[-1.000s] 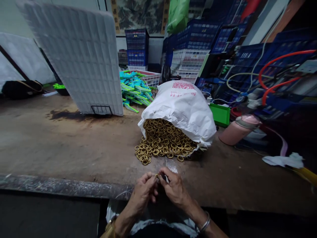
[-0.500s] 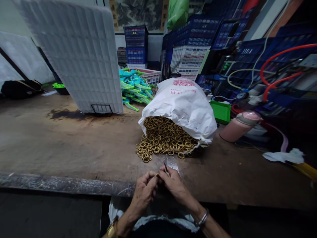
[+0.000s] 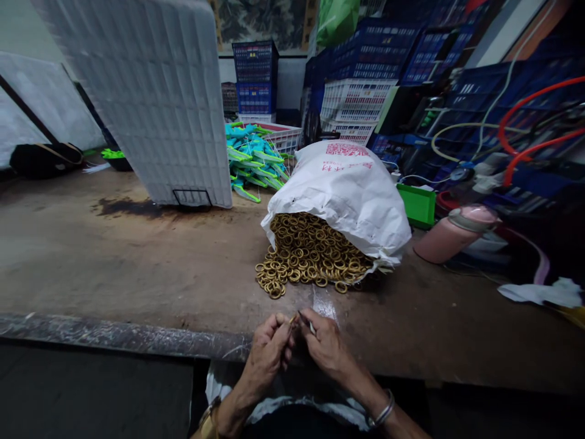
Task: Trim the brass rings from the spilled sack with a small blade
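My left hand (image 3: 269, 342) pinches a small gold-coloured ring (image 3: 293, 319) between thumb and fingers, just beyond the table's near edge. Close beside it, my right hand (image 3: 325, 342) grips a small pointed blade (image 3: 301, 316), its dark tip turned toward the ring. Whether tip and ring touch I cannot tell. Most of the blade's handle is hidden in the fingers. Ahead of both hands, many gold-coloured rings (image 3: 315, 253) spill from the mouth of a white woven sack (image 3: 351, 189) lying on the table.
A tall white padded panel (image 3: 183, 116) stands at left on the table (image 3: 137, 262). Behind the sack lies a heap of blue and green plastic pieces (image 3: 256, 155). At right are a green tray (image 3: 415, 204) and a pink bottle (image 3: 452, 235). Stacked crates (image 3: 361, 97) fill the back.
The blade's tip has swung from pointing up and away to pointing left at the ring. My left hand keeps its pinch. The whole view has shifted slightly.
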Demonstrator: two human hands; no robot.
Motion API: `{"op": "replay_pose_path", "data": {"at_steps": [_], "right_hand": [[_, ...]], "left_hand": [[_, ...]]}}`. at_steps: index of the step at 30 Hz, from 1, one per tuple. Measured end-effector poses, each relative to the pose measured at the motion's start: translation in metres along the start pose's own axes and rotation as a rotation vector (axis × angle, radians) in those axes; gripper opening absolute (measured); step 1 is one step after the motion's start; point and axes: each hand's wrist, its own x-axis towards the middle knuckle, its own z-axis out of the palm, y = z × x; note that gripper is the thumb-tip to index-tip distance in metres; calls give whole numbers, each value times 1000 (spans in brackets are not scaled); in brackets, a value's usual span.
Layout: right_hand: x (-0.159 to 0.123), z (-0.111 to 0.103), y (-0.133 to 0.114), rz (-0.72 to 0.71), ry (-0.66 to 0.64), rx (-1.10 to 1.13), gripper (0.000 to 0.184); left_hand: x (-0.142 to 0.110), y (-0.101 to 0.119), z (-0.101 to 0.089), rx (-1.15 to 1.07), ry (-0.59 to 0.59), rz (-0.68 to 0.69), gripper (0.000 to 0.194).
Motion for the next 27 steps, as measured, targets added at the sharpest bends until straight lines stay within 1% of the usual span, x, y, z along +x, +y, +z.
{"op": "replay_pose_path", "data": {"at_steps": [1,3,5,7,11,17,19,23,24,25,27], "right_hand": [[-2,1,1,-30,-20,-62,15],[-4,3,0,-67,-55,-161,23],[-5,4,-1,-83,-79,-222,28],[-5,4,-4,-89,-93,-258,28],[-5,2,-8,-85,-93,-293,28],[-5,3,-10,-19,-84,-344,29],[-4,3,-10,-19,-104,-319,29],[-1,1,-7,-69,-201,-168,25],[0,1,-6,-76,-214,-160,25],[2,1,-4,-72,-210,-185,25],[7,1,0,-27,-166,-313,24]], "left_hand": [[0,0,0,2,8,1,36],[0,-1,0,-2,16,12,37],[1,-2,-1,-4,12,31,37],[1,-4,-2,1,3,47,37],[2,-6,-3,-9,3,52,37],[1,-8,-1,4,20,59,39],[1,-9,-2,6,10,69,38],[-1,-11,-4,-5,-20,111,35],[-2,-11,-5,-10,-24,121,35],[-4,-11,-5,-19,-28,123,35],[-8,-12,-5,-52,-45,102,34]]}}
